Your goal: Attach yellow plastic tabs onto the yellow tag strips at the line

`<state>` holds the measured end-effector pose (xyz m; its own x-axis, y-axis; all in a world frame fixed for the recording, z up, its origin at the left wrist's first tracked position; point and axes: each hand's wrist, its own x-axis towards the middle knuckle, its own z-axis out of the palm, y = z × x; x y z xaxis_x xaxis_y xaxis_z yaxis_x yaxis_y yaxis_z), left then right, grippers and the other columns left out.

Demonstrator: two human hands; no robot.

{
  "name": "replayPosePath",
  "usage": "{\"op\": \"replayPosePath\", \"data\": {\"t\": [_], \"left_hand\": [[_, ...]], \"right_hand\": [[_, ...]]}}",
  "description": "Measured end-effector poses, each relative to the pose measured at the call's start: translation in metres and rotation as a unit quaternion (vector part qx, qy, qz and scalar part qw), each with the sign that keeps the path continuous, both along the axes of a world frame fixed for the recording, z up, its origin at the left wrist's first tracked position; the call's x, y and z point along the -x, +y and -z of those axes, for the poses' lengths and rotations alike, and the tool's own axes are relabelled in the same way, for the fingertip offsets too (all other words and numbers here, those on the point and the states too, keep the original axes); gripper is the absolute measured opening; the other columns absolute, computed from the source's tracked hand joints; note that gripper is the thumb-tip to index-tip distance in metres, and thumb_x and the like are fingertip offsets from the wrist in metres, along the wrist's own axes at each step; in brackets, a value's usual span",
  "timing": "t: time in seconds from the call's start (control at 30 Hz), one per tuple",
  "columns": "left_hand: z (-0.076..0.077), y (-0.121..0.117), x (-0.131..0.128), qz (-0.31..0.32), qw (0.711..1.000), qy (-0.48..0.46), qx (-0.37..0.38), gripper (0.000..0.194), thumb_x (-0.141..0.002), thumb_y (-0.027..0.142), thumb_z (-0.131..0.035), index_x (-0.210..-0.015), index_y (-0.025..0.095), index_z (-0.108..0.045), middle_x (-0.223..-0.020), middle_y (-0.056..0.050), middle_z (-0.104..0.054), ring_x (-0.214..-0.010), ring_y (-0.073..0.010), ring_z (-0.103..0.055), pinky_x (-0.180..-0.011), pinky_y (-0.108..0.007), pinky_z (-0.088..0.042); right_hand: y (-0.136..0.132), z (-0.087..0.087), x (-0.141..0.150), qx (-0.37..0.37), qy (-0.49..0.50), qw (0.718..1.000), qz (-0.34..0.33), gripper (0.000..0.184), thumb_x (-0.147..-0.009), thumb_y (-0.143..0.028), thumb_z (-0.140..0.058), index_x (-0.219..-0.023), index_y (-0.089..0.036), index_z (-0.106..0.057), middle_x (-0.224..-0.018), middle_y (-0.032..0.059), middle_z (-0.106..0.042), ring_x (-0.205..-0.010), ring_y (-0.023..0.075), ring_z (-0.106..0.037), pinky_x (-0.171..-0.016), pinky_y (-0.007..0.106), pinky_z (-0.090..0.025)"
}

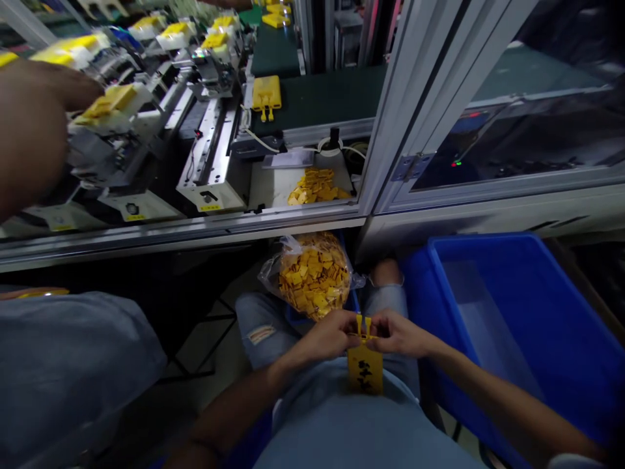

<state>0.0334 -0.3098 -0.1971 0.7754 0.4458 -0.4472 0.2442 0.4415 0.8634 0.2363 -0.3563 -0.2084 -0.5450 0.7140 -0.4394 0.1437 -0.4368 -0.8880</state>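
Note:
A yellow power bank [365,371] with black characters is in front of my belly, its two short yellow cable plugs pointing away from me. My left hand [334,335] is closed at its upper left corner, thumb and fingers pinching beside the plugs. On the opposite corner, my right hand [398,335] pinches in the same way. The fingertips partly cover the top edge. Just beyond my hands, between my knees, sits a clear plastic bag [315,273] full of small flat yellow pieces.
A large blue bin [483,247] stands at my right. Ahead, a metal frame edge [293,225] borders the machine. Another yellow power bank [266,93] lies by the green conveyor [332,98], above a pile of yellow pieces [316,187]. A co-worker's arm [34,130] reaches over fixtures at left.

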Motion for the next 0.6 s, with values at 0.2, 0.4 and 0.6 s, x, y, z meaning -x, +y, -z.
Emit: {"op": "replayPosePath", "data": {"t": [0.2, 0.4, 0.6], "left_hand": [[0.007, -0.006, 0.006, -0.05, 0.998, 0.018, -0.035, 0.02, -0.072, 0.02, -0.065, -0.089, 0.014, -0.073, -0.082, -0.005, -0.069, -0.076, -0.0207, -0.061, -0.068, -0.027, -0.045], [-0.007, 0.014, 0.026, 0.025, 0.996, 0.048, -0.069, 0.019, -0.072, 0.023, -0.073, -0.088, 0.015, -0.073, -0.087, -0.003, -0.071, -0.078, -0.0189, -0.063, -0.068, -0.024, -0.047], [-0.084, 0.062, 0.069, -0.143, 0.978, 0.041, -0.146, 0.03, -0.076, 0.033, -0.077, -0.099, 0.014, -0.073, -0.097, -0.009, -0.074, -0.09, -0.0252, -0.069, -0.079, -0.032, -0.055]], "right_hand": [[-0.005, 0.005, 0.011, -0.044, -0.022, 0.999, 0.003, 0.028, -0.08, -0.038, -0.063, -0.071, -0.017, -0.048, -0.064, -0.0051, -0.039, -0.058, 0.0078, -0.031, -0.051, 0.02, -0.024], [0.046, 0.024, 0.011, -0.064, -0.042, 0.997, -0.003, 0.043, -0.083, -0.054, -0.064, -0.068, -0.015, -0.057, -0.059, -0.0039, -0.047, -0.053, 0.0078, -0.035, -0.05, 0.019, -0.028], [0.111, 0.063, 0.055, -0.276, -0.218, 0.935, 0.044, 0.025, -0.086, -0.035, -0.059, -0.086, -0.013, -0.07, -0.083, 0.0073, -0.07, -0.078, 0.0193, -0.061, -0.073, 0.026, -0.047]]}}
